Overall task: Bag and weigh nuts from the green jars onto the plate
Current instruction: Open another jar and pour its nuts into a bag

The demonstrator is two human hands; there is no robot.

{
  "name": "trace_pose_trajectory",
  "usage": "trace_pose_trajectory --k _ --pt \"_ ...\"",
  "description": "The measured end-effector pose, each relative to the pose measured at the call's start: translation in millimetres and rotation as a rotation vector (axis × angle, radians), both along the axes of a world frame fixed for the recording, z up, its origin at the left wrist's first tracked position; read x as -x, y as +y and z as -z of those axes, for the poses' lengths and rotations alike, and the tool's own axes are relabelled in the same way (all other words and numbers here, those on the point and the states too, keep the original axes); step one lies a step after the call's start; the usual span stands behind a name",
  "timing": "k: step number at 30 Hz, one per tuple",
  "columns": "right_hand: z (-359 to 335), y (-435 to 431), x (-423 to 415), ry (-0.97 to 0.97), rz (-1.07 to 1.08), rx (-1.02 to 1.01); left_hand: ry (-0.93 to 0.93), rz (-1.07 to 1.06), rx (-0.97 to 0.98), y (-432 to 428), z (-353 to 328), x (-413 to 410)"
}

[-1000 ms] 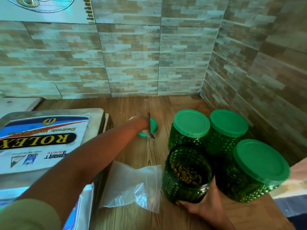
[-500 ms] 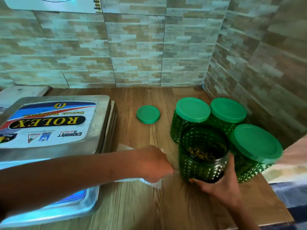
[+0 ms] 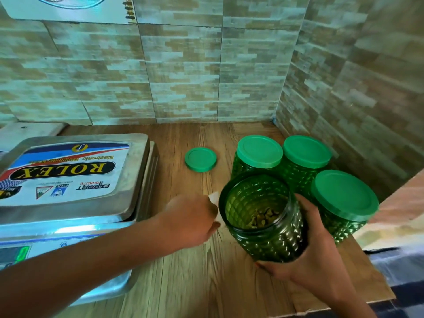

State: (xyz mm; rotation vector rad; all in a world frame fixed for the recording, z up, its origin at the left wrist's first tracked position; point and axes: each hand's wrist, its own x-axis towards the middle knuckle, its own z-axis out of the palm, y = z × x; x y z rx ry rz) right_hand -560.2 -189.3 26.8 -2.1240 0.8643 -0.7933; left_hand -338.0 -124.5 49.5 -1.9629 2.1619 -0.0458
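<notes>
On the counter [image 3: 206,285] | left hand [image 3: 191,218] pinches bag [image 3: 214,197] | right hand [image 3: 315,258] grips tilted open jar [image 3: 270,239]

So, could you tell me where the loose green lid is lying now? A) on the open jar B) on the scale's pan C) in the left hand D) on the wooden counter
D: the loose green lid lies flat on the wooden counter, between the scale and the closed jars.
</notes>
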Motion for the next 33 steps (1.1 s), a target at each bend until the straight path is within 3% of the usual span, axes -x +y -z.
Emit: trace_pose_trajectory --k 6,15,23,33 --pt "-37 1 1 0.239 0.070 0.134 0.107 -0.201 0.082 12 -4 0" --pt "-73 2 -11 0.660 0.184 0.568 0.309 -0.322 0.207 23 -14 -5" --pt "-82 -4 -18 0.776 0.185 0.665 0.652 -0.321 0.229 22 -14 -3" --pt "-93 -13 -25 0.930 0.134 0.866 0.847 -0.319 0.193 14 0 9"
